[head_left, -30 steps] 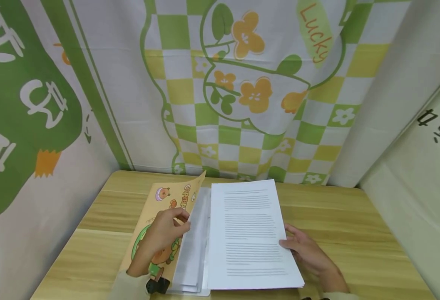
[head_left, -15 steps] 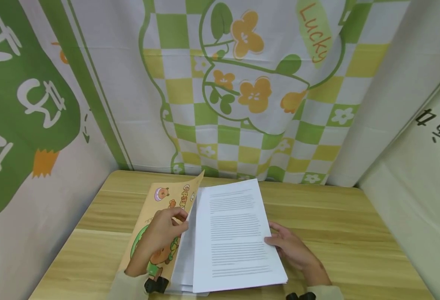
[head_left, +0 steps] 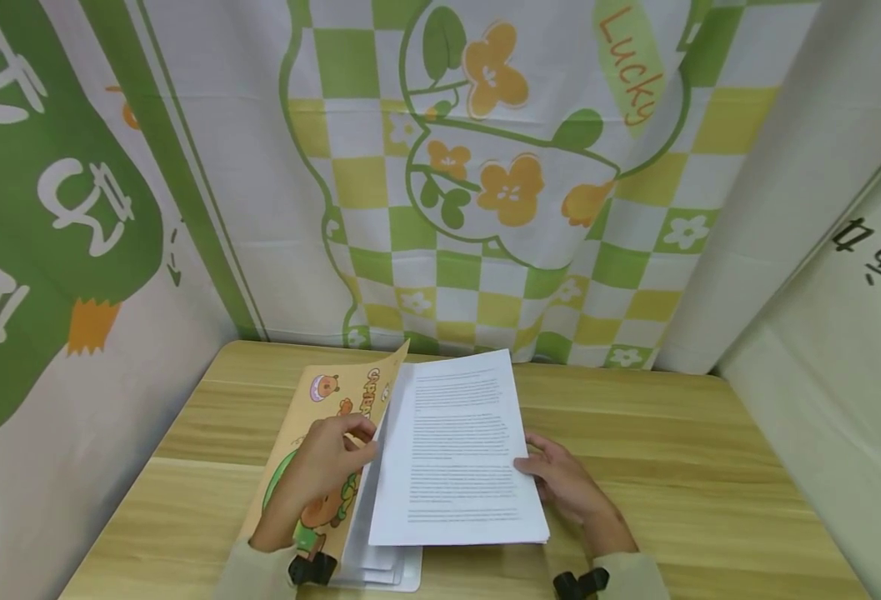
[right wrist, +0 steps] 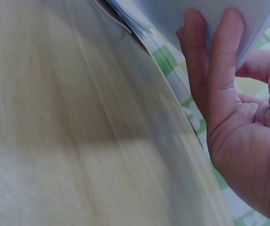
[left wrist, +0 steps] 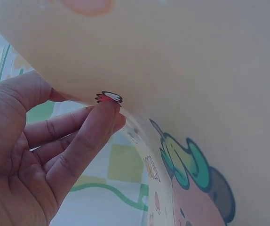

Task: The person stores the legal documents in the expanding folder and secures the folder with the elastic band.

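My left hand [head_left: 323,458] pinches the free edge of a yellow-orange folder's cover [head_left: 301,417], printed with cartoon capybaras, and holds it raised. In the left wrist view that cover [left wrist: 186,56] bends away from the thumb and fingers. Under it, white sheets and a pale lower leaf [head_left: 410,571] of the folder show at the front. My right hand [head_left: 563,483] grips a stack of printed paper [head_left: 458,450] by its right edge, thumb on top. The stack's left edge overlaps the folder's inside, close by the lifted cover. In the right wrist view, fingers [right wrist: 226,47] support the stack's underside.
The folder lies on a wooden table [head_left: 673,467], whose back edge meets a green and yellow checked cloth [head_left: 458,275]. Printed cloth panels hang at the left [head_left: 42,250] and right [head_left: 845,375]. Dark wrist straps are on both sleeves.
The right hand has brought the paper stack leftward over the folder's inside, then slightly up and away from the front edge. The left hand stays on the raised cover.
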Demonstrator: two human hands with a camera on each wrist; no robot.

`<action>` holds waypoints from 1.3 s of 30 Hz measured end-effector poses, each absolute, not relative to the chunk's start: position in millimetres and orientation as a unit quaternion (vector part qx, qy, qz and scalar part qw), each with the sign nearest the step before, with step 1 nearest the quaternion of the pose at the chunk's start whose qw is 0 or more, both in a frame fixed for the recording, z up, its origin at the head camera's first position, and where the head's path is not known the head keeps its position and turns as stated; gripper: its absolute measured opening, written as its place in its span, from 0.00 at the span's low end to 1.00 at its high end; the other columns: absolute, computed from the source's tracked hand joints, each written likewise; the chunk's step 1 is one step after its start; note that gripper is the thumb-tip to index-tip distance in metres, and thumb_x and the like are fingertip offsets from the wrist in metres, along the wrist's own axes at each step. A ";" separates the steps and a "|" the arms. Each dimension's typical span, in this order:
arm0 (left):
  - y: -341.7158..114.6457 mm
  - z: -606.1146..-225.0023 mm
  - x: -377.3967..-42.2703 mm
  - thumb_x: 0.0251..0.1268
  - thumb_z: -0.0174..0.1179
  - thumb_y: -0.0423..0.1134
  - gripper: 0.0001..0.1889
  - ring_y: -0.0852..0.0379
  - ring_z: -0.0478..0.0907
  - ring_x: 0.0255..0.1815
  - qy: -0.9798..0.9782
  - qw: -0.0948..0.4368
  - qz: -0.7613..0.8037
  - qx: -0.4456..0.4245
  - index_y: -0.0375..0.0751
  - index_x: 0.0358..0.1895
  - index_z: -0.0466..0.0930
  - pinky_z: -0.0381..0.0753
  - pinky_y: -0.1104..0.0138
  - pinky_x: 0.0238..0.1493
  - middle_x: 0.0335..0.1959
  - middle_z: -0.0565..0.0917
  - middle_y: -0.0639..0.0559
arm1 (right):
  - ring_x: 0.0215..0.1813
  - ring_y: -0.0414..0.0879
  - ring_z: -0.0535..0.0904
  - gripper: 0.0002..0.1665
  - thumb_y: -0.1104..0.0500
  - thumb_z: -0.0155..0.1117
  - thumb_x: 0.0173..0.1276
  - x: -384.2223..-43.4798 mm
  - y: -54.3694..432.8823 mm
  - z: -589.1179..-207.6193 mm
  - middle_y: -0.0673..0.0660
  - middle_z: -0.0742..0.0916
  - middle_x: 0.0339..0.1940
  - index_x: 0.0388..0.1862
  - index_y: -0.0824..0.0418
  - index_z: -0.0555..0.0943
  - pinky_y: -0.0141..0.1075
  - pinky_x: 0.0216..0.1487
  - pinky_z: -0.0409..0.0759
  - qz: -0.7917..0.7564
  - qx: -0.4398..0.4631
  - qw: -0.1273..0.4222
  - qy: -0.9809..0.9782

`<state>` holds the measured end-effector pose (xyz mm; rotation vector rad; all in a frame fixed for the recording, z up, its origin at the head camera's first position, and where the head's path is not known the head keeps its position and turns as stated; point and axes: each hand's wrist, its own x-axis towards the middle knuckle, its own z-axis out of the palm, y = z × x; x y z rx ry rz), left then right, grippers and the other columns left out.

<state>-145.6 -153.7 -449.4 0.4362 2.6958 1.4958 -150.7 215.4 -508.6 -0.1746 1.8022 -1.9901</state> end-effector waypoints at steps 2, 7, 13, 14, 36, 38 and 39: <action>-153.6 -449.4 -146.1 0.65 0.64 0.30 0.05 0.59 0.83 0.28 0.867 0.013 0.478 0.140 0.34 0.42 0.85 0.83 0.66 0.26 0.35 0.86 0.51 | 0.42 0.51 0.88 0.39 0.66 0.56 0.76 -150.6 214.8 -509.0 0.66 0.87 0.50 0.79 0.75 0.53 0.40 0.38 0.86 -0.721 -0.067 0.225 0.652; -154.4 -448.7 -146.0 0.66 0.64 0.30 0.04 0.59 0.83 0.27 0.867 0.011 0.477 0.145 0.34 0.41 0.85 0.83 0.66 0.26 0.35 0.86 0.51 | 0.42 0.51 0.87 0.40 0.67 0.57 0.75 -149.2 215.5 -509.2 0.65 0.87 0.49 0.79 0.76 0.52 0.40 0.38 0.86 -0.723 -0.071 0.233 0.647; -154.9 -447.9 -144.7 0.66 0.64 0.29 0.05 0.59 0.83 0.27 0.866 0.011 0.479 0.142 0.33 0.41 0.85 0.83 0.66 0.26 0.35 0.86 0.50 | 0.44 0.51 0.87 0.40 0.66 0.57 0.76 -150.8 213.8 -509.5 0.66 0.87 0.51 0.79 0.76 0.52 0.41 0.40 0.86 -0.721 -0.070 0.229 0.650; -154.9 -447.9 -144.5 0.65 0.65 0.29 0.05 0.59 0.83 0.27 0.866 0.012 0.479 0.139 0.33 0.42 0.85 0.83 0.66 0.26 0.35 0.86 0.50 | 0.45 0.51 0.87 0.39 0.66 0.57 0.76 -151.2 213.0 -509.5 0.66 0.87 0.52 0.79 0.76 0.53 0.41 0.41 0.86 -0.720 -0.070 0.226 0.652; -154.2 -448.4 -145.8 0.65 0.65 0.29 0.06 0.58 0.83 0.28 0.862 0.017 0.488 0.136 0.32 0.42 0.84 0.83 0.66 0.26 0.35 0.86 0.50 | 0.42 0.51 0.88 0.38 0.67 0.57 0.75 -150.6 197.2 -513.8 0.65 0.88 0.50 0.77 0.76 0.55 0.41 0.39 0.87 -0.735 -0.066 0.226 0.636; -154.1 -448.2 -145.8 0.65 0.65 0.30 0.05 0.58 0.83 0.28 0.865 0.013 0.482 0.140 0.33 0.42 0.85 0.83 0.66 0.27 0.35 0.86 0.51 | 0.42 0.50 0.88 0.38 0.66 0.57 0.75 -150.5 194.6 -512.6 0.66 0.88 0.50 0.78 0.76 0.54 0.40 0.38 0.87 -0.734 -0.066 0.227 0.637; -154.1 -448.2 -145.9 0.65 0.65 0.30 0.05 0.58 0.83 0.29 0.866 0.011 0.479 0.141 0.33 0.42 0.85 0.83 0.66 0.27 0.35 0.86 0.51 | 0.41 0.50 0.88 0.38 0.66 0.57 0.75 -150.4 193.5 -511.5 0.66 0.88 0.50 0.78 0.76 0.54 0.40 0.37 0.86 -0.733 -0.066 0.226 0.638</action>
